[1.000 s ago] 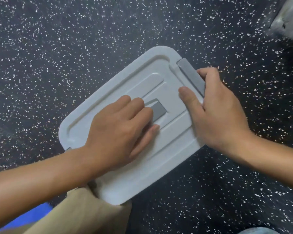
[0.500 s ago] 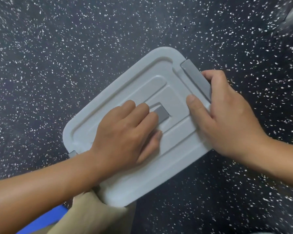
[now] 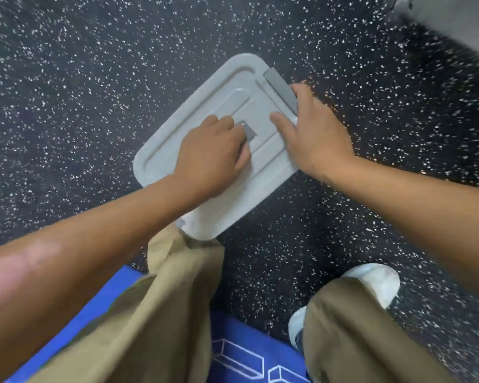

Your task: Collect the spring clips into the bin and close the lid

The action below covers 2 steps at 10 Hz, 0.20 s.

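Observation:
A light grey bin sits on the floor with its lid on top, so the inside is hidden and no spring clips show. My left hand lies palm down on the middle of the lid, fingers bent beside the small grey centre handle. My right hand holds the lid's right edge. Its thumb is on top and its fingers wrap over the rim just below the grey side latch.
The floor is dark with white speckles. My khaki trouser legs and a white shoe fill the near side, over a blue mat. A grey object is at the top right corner.
The view has pulled back, so the bin looks smaller and my legs and shoe have come into sight. Both hands stay on the lid in nearly the same places.

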Motion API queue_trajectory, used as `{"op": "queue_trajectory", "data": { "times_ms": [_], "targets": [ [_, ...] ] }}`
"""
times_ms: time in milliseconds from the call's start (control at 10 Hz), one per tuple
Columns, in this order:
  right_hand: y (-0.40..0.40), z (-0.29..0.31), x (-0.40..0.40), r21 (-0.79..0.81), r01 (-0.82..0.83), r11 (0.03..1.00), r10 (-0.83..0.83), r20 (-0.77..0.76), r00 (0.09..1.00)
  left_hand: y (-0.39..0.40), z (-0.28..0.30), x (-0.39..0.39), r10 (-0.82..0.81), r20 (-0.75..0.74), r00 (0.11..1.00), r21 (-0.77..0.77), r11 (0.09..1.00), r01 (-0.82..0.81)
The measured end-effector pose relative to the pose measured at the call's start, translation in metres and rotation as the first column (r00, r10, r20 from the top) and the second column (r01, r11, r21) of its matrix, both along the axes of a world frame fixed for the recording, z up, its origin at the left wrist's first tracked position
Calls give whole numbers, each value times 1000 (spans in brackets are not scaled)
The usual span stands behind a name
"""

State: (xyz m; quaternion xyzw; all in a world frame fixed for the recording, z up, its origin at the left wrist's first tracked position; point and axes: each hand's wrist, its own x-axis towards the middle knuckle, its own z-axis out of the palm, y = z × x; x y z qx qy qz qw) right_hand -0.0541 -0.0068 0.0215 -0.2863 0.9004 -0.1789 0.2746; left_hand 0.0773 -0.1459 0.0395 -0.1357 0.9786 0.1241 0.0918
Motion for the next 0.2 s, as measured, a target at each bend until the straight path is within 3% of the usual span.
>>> {"op": "queue_trajectory", "data": {
  "times_ms": [200],
  "targets": [
    [32, 52, 8, 282, -4, 959, -28, 109, 994, 16, 33, -7, 115, 299, 947, 2, 993, -122]
  ]
}}
